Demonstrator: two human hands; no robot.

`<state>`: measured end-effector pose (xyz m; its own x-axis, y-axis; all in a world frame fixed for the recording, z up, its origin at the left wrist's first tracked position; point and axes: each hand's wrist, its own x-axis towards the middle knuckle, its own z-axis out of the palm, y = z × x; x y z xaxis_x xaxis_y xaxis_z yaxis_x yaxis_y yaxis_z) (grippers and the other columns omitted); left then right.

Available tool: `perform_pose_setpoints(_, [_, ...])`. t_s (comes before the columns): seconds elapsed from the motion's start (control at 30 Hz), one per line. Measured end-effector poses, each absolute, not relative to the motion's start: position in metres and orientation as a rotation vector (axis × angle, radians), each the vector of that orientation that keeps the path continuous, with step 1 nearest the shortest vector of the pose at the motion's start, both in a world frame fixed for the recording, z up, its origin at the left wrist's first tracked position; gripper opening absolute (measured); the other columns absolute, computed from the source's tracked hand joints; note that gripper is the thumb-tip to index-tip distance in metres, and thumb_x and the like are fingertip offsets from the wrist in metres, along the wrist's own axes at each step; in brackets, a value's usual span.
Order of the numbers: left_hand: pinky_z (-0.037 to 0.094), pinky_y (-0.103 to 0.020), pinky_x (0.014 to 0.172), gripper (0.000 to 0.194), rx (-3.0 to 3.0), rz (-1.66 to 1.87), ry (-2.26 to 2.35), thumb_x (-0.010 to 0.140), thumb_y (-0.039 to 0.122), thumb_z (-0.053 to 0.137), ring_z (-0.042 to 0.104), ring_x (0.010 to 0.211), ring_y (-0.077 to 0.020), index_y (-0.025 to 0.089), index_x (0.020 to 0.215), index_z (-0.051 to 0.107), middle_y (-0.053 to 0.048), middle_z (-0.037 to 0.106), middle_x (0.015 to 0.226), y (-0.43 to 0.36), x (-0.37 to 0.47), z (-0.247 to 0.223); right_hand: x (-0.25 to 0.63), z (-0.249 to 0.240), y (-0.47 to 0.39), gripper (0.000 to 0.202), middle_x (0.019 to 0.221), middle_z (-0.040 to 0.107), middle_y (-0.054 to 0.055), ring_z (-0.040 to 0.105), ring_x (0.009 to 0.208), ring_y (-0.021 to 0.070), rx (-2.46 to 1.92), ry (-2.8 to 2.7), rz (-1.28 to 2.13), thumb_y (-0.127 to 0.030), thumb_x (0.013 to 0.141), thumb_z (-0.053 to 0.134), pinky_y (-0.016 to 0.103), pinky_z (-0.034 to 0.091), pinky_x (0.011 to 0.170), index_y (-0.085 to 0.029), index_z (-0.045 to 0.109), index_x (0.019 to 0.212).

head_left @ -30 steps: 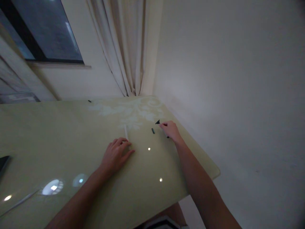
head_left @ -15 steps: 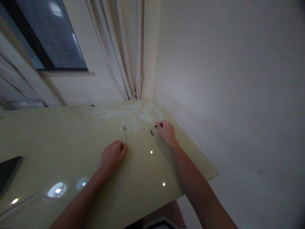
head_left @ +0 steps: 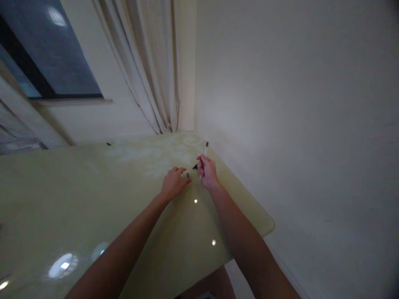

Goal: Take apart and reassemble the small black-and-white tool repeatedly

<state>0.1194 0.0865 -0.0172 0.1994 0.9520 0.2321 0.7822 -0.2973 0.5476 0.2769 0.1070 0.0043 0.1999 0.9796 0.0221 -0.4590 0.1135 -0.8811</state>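
Note:
My right hand [head_left: 207, 171] is closed around a slim white pen [head_left: 206, 148] with a dark end, which stands tilted up past the fingers. A small black piece [head_left: 195, 167] shows at that hand's fingertips; whether it is held or lies on the table I cannot tell. My left hand [head_left: 175, 182] is open, thumb and fingers apart on either side of a short dark cylinder [head_left: 188, 176]. The cylinder lies on the tabletop, close to the thumb tip.
The pale glossy table [head_left: 77, 199] reaches the wall [head_left: 280, 104] on the right and reflects lamp spots. Another small black piece [head_left: 108, 144] lies near its far edge. Behind hang curtains [head_left: 149, 66] beside a dark window [head_left: 68, 54].
The white pen has passed from my left hand to my right. My left hand has moved right and forward and opened by the dark cylinder. The view has shifted slightly right.

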Motion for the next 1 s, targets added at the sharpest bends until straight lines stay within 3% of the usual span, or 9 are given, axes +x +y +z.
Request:
perform_pose_setpoints(0.13, [0.049, -0.046, 0.098, 0.030, 2.156, 0.751, 1.692, 0.085, 0.035, 0.075, 0.063, 0.117, -0.0332, 0.023, 0.112, 0.076, -0.013, 0.068, 0.122, 0.098, 0.124, -0.030, 0.276, 0.005, 0.106, 0.026, 0.048, 0.044, -0.010, 0.025, 0.034, 0.0040, -0.867, -0.692, 1.259, -0.040, 0.088, 0.069, 0.021, 0.014, 0.036, -0.018, 0.061, 0.077])
perform_pose_setpoints(0.3, [0.056, -0.035, 0.087, 0.031, 2.177, 0.848, 1.535, 0.090, 0.031, 0.068, 0.067, 0.093, -0.0210, 0.021, 0.120, 0.071, -0.009, 0.070, 0.117, 0.075, 0.090, -0.026, 0.261, 0.006, 0.096, 0.024, 0.050, 0.045, -0.009, 0.025, 0.036, 0.0038, -0.935, -0.814, 1.351, -0.036, 0.088, 0.067, 0.022, 0.012, 0.038, -0.017, 0.063, 0.075])
perform_pose_setpoints(0.47, [0.056, -0.035, 0.077, 0.035, 2.215, 1.273, 1.426, 0.092, 0.049, 0.070, 0.061, 0.079, -0.0191, 0.025, 0.118, 0.072, -0.004, 0.072, 0.101, 0.015, 0.023, -0.015, 0.228, -0.002, 0.072, 0.025, 0.058, 0.053, -0.005, 0.030, 0.039, 0.0041, -1.031, -1.197, 1.540, -0.037, 0.089, 0.068, 0.023, 0.015, 0.040, -0.015, 0.071, 0.080])
perform_pose_setpoints(0.67, [0.056, -0.033, 0.073, 0.039, 2.192, 1.498, 1.501, 0.091, 0.052, 0.073, 0.061, 0.077, -0.0186, 0.026, 0.120, 0.073, -0.004, 0.071, 0.098, -0.025, -0.003, -0.010, 0.201, -0.005, 0.035, 0.035, 0.065, 0.055, -0.004, 0.033, 0.045, 0.0042, -0.906, -1.413, 1.689, -0.048, 0.088, 0.071, 0.024, 0.018, 0.044, -0.014, 0.078, 0.085])
perform_pose_setpoints(1.0, [0.058, -0.030, 0.073, 0.039, 2.140, 1.522, 1.349, 0.092, 0.047, 0.074, 0.063, 0.080, -0.0172, 0.026, 0.125, 0.072, -0.006, 0.072, 0.105, -0.030, 0.016, -0.012, 0.203, 0.005, 0.015, 0.043, 0.056, 0.051, -0.005, 0.029, 0.042, 0.0034, -0.880, -1.259, 1.848, -0.054, 0.077, 0.081, 0.026, 0.013, 0.043, -0.015, 0.066, 0.067])
